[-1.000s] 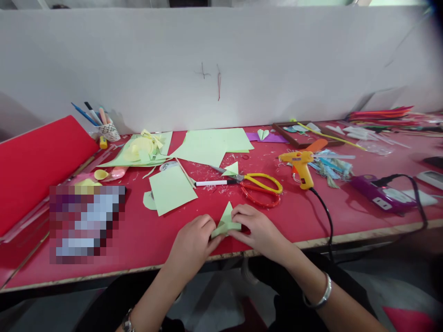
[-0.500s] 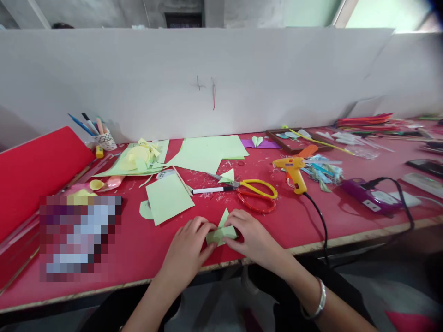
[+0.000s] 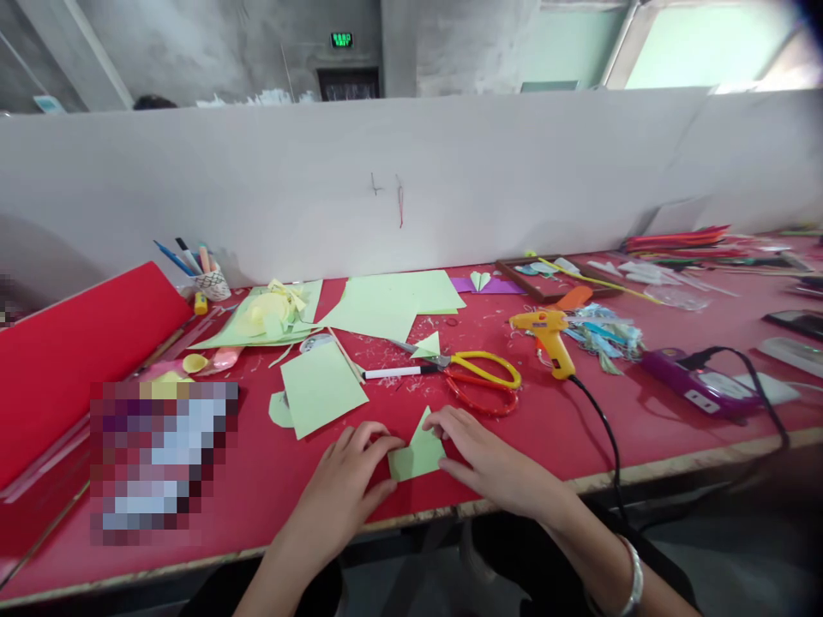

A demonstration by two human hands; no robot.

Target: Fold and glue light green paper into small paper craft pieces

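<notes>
A small pale green paper (image 3: 415,461) lies near the table's front edge, a pointed flap at its top. My left hand (image 3: 353,471) curls around its left side, with fingertips at the upper left corner and the thumb by the lower left. On the other side, my right hand (image 3: 482,454) has bent fingers over the flap and its thumb against the right edge. Beyond the hands are large scissors (image 3: 479,373) with one yellow and one red handle, a green paper triangle (image 3: 427,345) on their blades, and a white marker (image 3: 393,373). A square green sheet (image 3: 325,390) lies to the left.
A yellow glue gun (image 3: 546,338) with a black cord stands right, near a purple power strip (image 3: 698,386). At the back are large green sheets (image 3: 386,300), a brown tray (image 3: 546,287) and a pen cup (image 3: 212,284). A red board (image 3: 83,360) leans left; a white partition (image 3: 514,180) rises behind.
The green paper, earlier folded up between both hands, now lies flatter, showing a larger surface. My fingers have moved outward to its sides. The view has tilted upward, showing more wall.
</notes>
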